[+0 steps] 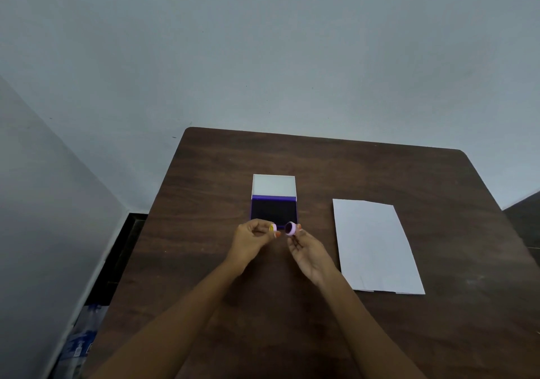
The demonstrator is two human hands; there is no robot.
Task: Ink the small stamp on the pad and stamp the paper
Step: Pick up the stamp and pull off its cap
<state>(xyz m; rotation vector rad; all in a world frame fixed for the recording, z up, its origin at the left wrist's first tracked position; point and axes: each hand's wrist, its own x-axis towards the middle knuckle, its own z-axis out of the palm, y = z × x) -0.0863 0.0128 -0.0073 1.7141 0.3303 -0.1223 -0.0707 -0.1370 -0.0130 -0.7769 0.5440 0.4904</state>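
Observation:
An open ink pad [274, 211] with a purple frame and dark pad lies mid-table, its white lid raised behind it. A white sheet of paper [377, 247] lies flat to its right. Just in front of the pad, my left hand [251, 240] pinches a small pink piece with a yellow top [273, 228]. My right hand [306, 251] holds a small pink round stamp part [290, 228] with a dark purple face turned toward me. The two pieces are a little apart. Which piece is the cap I cannot tell.
The dark wooden table [321, 168] stands against a pale wall, with its left edge near a wall corner. A plastic bottle [79, 340] lies on the floor at the lower left.

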